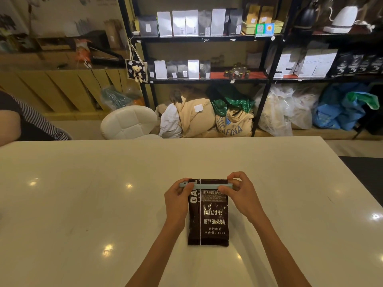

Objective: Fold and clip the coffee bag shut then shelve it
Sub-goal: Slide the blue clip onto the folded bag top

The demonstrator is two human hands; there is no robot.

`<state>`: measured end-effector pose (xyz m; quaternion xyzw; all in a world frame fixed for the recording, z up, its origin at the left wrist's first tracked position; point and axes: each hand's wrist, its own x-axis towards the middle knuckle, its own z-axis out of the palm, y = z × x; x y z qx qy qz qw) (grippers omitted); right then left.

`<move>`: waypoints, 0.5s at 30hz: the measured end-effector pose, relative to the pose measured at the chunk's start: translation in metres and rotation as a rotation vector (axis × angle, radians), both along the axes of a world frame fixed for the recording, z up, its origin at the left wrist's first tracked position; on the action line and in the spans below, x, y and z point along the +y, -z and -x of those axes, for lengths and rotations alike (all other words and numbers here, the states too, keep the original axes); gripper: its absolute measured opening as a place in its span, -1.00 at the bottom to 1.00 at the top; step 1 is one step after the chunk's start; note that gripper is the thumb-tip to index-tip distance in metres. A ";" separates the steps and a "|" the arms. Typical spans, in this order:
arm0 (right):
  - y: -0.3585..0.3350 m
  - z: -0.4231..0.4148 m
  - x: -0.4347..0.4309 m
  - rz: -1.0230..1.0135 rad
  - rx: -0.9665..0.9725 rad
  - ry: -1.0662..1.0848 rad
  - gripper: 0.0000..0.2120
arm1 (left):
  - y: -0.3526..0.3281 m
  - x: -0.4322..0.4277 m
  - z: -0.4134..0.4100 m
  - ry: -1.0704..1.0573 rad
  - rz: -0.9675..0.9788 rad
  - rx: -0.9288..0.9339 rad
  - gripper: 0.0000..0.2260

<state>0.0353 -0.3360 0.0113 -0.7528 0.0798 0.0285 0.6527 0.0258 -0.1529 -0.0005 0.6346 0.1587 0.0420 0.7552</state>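
A dark brown coffee bag (208,220) with white lettering lies flat on the white table (83,204), its top edge pointing away from me. A pale blue clip (205,186) lies across the bag's top. My left hand (177,200) pinches the clip's left end at the bag's left edge. My right hand (240,192) presses thumb and fingers on the clip's right end. Beyond the table stands a black shelf unit (207,39) with rows of coffee bags.
A white padded stool (129,122) stands past the table's far edge. Sacks and plastic bags (207,114) fill the floor under the shelves. Another person's striped sleeve (31,121) shows at the far left.
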 end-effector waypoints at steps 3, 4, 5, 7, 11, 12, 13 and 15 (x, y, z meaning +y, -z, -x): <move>0.001 0.000 0.000 0.009 0.005 -0.001 -0.67 | -0.001 0.000 0.001 -0.025 0.001 0.001 -0.90; 0.001 0.000 0.000 0.013 0.005 -0.002 -0.67 | -0.001 -0.001 0.001 -0.034 0.000 0.000 -0.89; 0.000 0.000 0.000 0.014 0.005 -0.002 -0.67 | -0.001 -0.001 0.001 -0.040 -0.006 -0.001 -0.89; -0.001 0.000 0.001 0.011 0.004 -0.004 -0.67 | 0.000 -0.001 0.002 -0.053 -0.005 0.004 -0.89; -0.001 0.000 0.001 0.019 0.006 -0.006 -0.67 | -0.003 -0.004 0.003 -0.079 0.013 0.010 -0.89; -0.001 0.001 0.001 0.031 0.003 -0.008 -0.68 | -0.004 -0.005 0.003 -0.086 0.010 0.006 -0.86; -0.001 0.001 0.001 0.042 0.000 -0.010 -0.68 | -0.004 -0.005 0.004 -0.092 0.002 0.002 -0.83; 0.000 0.002 0.002 0.039 -0.003 -0.009 -0.68 | -0.004 -0.006 0.004 -0.086 -0.025 -0.013 -0.84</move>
